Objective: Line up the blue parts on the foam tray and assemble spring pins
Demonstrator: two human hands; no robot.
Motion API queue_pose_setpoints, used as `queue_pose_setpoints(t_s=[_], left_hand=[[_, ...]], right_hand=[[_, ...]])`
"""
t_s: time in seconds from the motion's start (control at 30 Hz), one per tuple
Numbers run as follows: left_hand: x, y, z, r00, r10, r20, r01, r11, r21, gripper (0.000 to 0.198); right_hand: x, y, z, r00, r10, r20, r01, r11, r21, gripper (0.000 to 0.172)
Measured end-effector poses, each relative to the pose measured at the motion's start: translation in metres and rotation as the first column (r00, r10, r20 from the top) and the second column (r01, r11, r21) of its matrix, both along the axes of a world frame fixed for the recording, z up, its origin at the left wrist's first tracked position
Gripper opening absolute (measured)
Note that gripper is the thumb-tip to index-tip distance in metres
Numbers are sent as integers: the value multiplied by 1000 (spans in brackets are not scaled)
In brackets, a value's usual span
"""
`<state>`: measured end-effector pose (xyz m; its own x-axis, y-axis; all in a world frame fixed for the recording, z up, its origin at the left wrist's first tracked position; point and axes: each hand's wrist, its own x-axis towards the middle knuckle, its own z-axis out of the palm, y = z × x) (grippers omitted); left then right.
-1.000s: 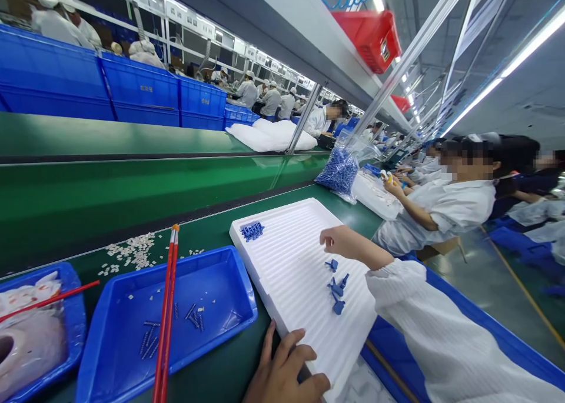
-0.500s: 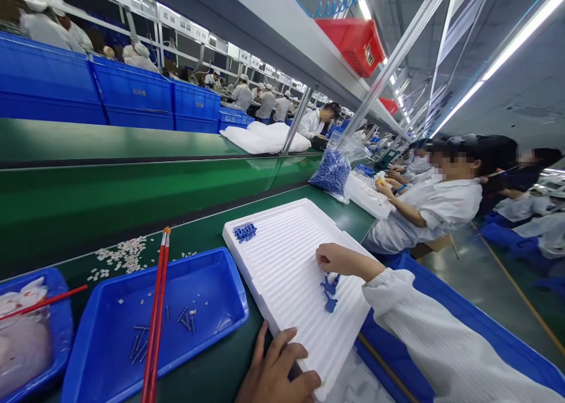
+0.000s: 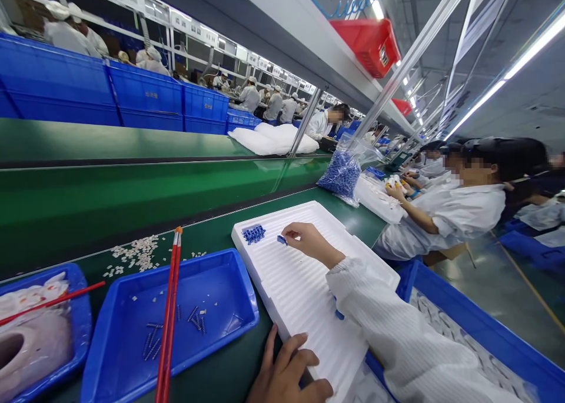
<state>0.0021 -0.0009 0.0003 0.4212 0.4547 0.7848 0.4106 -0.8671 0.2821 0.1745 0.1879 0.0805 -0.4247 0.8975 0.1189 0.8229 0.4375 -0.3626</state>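
Green conveyor belt [image 3: 212,370] under foam tray [image 3: 300,315]; right hand's [image 3: 308,242] grip pinches blue part [image 3: 281,239].

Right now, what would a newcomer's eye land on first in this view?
The white foam tray on the green conveyor belt stands out first: the right hand pinches a small blue plastic part above it, near a neat block of blue parts. Farther along the belt sits a clear bag of blue parts, and a red plastic crate sits overhead.
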Motion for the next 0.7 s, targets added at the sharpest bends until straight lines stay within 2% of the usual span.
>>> queue_pose_setpoints(t_s=[0.2, 0.37, 0.47, 0.57, 0.63, 0.7], left_hand=[[0, 1, 2, 1000, 14, 10, -14, 1000, -20, 11], [0, 0, 2, 1000, 11, 17, -11, 1000, -8, 8], [1, 0, 2, 999, 15, 28, -15, 1000, -1, 10], [2, 1, 1, 1000, 6, 17, -6, 1000, -5, 10], [1, 2, 1, 1000, -9, 3, 9, 1000, -9, 11], [0, 2, 0, 1000, -23, -10, 23, 1000, -16, 13]], right_hand=[[-29, 23, -21, 990, -96, -102, 102, 993, 62, 15], [-46, 22, -27, 989, -108, -101, 111, 993, 27, 13], [-38, 13, -13, 992, -122, -35, 123, 992, 3, 15], [-8, -4, 12, 986, -121, 117, 130, 989, -65, 15], [19, -20, 27, 963, -70, 260, 120, 976, -181, 14], [45, -38, 34, 923, 17, 385, 122, 935, -333, 16]])
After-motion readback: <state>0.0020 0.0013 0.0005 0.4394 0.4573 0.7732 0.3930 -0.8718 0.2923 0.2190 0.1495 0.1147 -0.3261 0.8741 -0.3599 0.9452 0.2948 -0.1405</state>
